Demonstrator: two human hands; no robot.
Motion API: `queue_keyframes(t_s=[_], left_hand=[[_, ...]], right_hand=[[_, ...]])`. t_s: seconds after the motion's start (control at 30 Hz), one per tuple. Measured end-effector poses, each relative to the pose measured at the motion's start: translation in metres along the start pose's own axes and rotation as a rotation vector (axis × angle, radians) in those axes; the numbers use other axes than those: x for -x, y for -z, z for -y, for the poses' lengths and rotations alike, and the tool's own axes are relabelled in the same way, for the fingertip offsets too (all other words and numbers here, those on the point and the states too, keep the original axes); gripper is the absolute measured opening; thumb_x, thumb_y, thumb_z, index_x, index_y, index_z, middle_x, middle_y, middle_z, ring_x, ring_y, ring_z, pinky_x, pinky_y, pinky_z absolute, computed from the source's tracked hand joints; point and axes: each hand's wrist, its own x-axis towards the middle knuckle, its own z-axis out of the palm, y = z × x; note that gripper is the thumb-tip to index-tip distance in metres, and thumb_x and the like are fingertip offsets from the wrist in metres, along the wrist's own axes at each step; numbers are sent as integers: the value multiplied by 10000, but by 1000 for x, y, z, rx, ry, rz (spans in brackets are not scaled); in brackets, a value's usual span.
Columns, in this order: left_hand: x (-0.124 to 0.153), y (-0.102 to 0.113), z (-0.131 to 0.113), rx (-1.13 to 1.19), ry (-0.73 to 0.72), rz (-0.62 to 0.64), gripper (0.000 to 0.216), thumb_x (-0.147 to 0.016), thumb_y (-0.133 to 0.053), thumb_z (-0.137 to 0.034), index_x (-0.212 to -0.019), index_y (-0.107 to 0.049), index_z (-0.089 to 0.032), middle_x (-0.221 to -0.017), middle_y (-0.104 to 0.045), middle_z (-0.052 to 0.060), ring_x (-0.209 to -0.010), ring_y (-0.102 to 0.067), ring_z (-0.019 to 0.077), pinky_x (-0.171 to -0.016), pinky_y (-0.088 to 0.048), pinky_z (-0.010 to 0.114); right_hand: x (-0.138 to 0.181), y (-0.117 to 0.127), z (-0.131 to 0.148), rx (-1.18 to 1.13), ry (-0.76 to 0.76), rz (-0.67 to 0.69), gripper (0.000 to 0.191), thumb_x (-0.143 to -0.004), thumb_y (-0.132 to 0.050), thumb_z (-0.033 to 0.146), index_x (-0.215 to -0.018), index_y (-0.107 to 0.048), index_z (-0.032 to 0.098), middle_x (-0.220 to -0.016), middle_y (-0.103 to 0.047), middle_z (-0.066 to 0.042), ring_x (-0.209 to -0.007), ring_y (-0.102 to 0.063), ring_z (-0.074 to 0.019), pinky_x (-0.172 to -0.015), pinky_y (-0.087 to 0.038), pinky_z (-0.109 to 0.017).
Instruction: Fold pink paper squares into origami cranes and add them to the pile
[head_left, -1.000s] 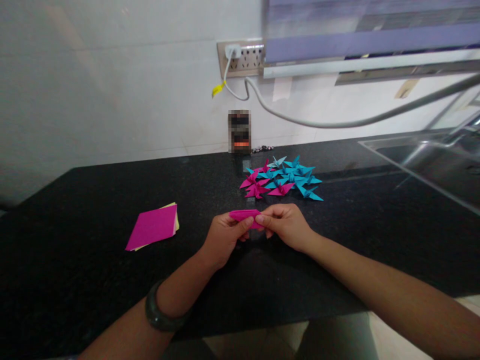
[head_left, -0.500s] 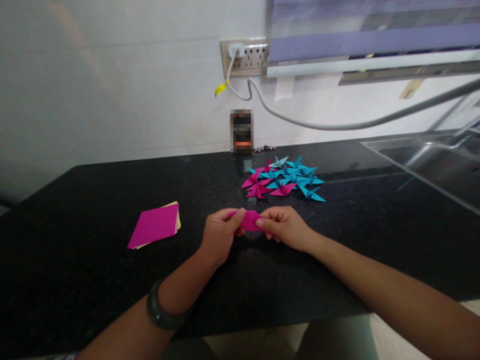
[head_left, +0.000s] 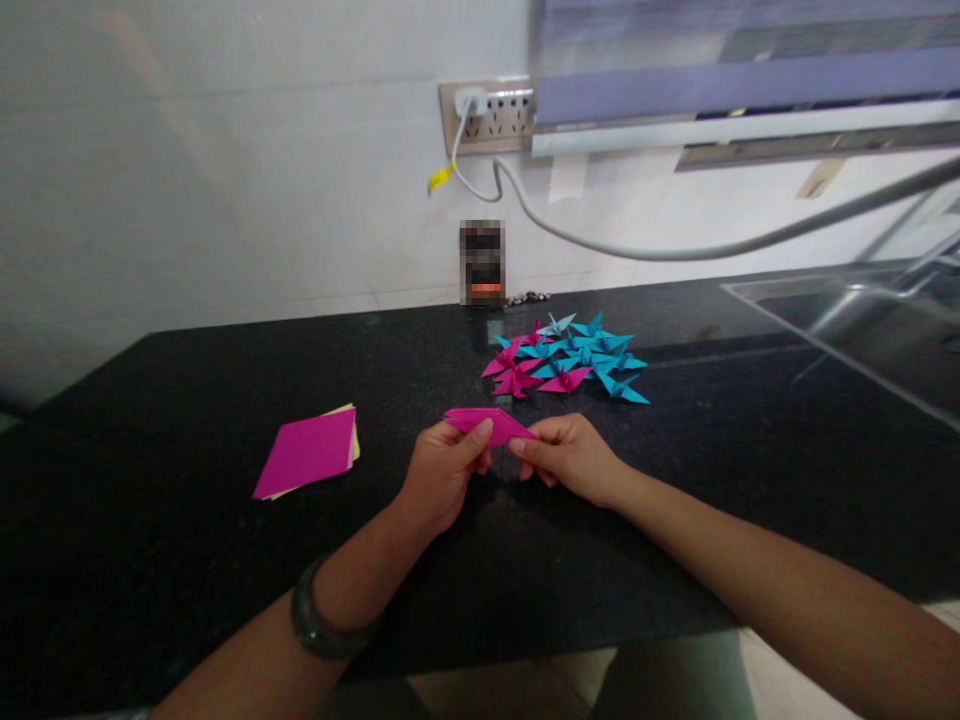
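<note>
A folded piece of pink origami paper [head_left: 495, 422] is held above the dark counter between both hands. My left hand [head_left: 448, 465] pinches its left part, thumb on top. At the pointed right end, my right hand [head_left: 566, 452] grips it between thumb and fingers. Just beyond the hands lies a group of folded paper cranes: several pink cranes [head_left: 564, 381], several blue cranes [head_left: 600, 350] and a pale one [head_left: 558, 325]. Left of my hands sits a stack of square paper [head_left: 309, 452], pink on top with yellow and white edges showing.
The black countertop [head_left: 187, 560] runs to a tiled wall. At the right is a sink [head_left: 847, 330]. A blurred-out upright object [head_left: 483, 262] leans by the wall, beside a small beaded string [head_left: 529, 298]. A grey cable [head_left: 645, 250] hangs from the wall socket [head_left: 487, 115].
The pink paper has turned between my hands; more of its length and its narrow right point now show. Both hands stay in nearly the same place.
</note>
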Motion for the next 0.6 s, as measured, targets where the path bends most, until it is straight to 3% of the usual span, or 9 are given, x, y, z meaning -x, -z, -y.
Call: queue_keyframes(t_s=[0.07, 0.13, 0.23, 0.4, 0.6], left_hand=[[0, -1, 0, -62, -7, -47, 217, -668, -677, -346, -676, -639, -132, -490, -525, -34, -451, -446, 65, -454, -355, 195], [2, -3, -2, -130, -1, -75, 205, -658, -681, -329, -723, -664, -135, -522, -575, -19, -456, -469, 71, -450, -367, 194], [5, -7, -5, -222, 15, -59, 193, -634, -693, -300, -727, -688, -132, -569, -636, 5, -471, -515, 85, -467, -405, 203], [7, -9, -5, -303, -23, -20, 185, -633, -693, -291, -719, -704, -128, -581, -657, 14, -488, -533, 95, -487, -432, 212], [7, -9, -5, -344, -34, -18, 140, -620, -698, -242, -701, -703, -128, -563, -653, 5, -483, -530, 94, -491, -433, 211]], right_hand=[[0, 0, -1, 47, 71, -64, 296, -731, -583, 433, -671, -606, 144, -488, -495, 31, -409, -387, -58, -396, -283, -190], [0, 0, -1, 117, 203, -227, 244, -706, -629, 387, -793, -607, 160, -603, -522, 16, -490, -430, -76, -447, -340, -201], [1, 1, -1, 252, 372, -389, 172, -709, -643, 319, -798, -593, 181, -734, -528, -16, -585, -464, -99, -499, -381, -218], [1, 2, -1, 382, 442, -351, 38, -746, -598, 217, -733, -606, 182, -724, -534, -24, -624, -475, -112, -517, -376, -229], [0, 2, -2, 386, 436, -317, 53, -746, -580, 170, -694, -591, 169, -694, -522, -11, -607, -466, -99, -512, -360, -221]])
